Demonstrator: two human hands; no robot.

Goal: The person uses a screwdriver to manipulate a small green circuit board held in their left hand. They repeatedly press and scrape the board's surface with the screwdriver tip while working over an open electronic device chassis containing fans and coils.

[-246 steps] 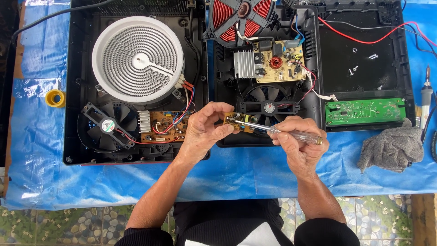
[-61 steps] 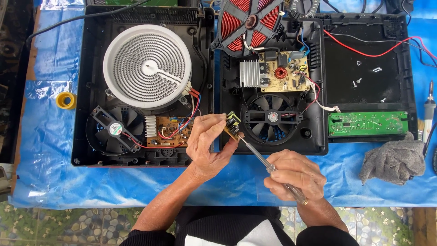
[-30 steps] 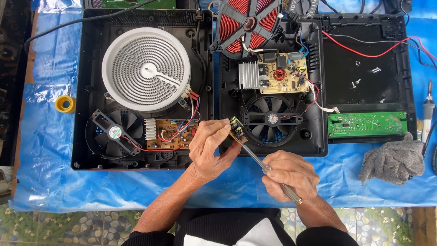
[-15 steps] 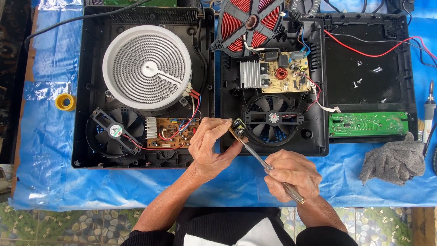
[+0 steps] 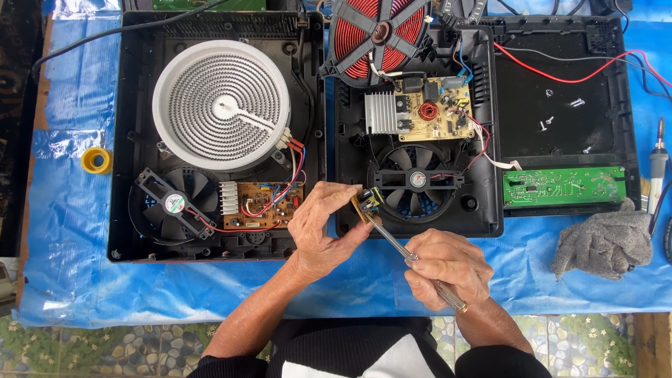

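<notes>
- While the left hand (image 5: 323, 227) pinches a small circuit board (image 5: 367, 201), the right hand (image 5: 448, 269) grips a screwdriver (image 5: 392, 241), tip at ten o'clock.
- Probing step; next likely needs steady tip pressure.

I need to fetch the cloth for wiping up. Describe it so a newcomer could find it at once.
Start at the blue sheet covering the table and go to its right edge. Just below the green board on the black tray lies the cloth, in a crumpled heap. It is the only soft, grey thing there; the rest is hard plastic, metal or wire.
</notes>
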